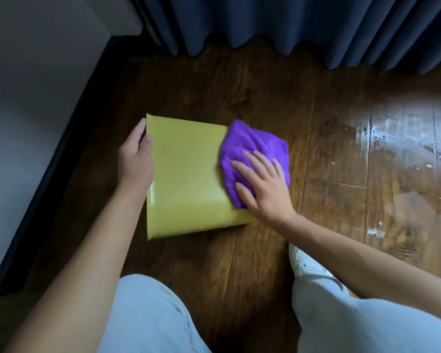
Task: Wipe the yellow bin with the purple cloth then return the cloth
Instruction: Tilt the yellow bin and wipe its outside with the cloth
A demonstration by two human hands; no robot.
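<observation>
The yellow bin (186, 174) lies on its side on the wooden floor, one flat wall facing up. My left hand (136, 159) grips its left rim, thumb on top. The purple cloth (250, 143) is bunched over the bin's right end. My right hand (261, 184) presses flat on the cloth with the fingers spread, pinning it against the bin.
A dark baseboard and grey wall (36, 103) run along the left. Blue curtains (303, 24) hang at the back. My knees in light trousers (148, 317) and a white shoe (306, 263) are at the bottom. The floor at right (405, 149) is glossy and smeared.
</observation>
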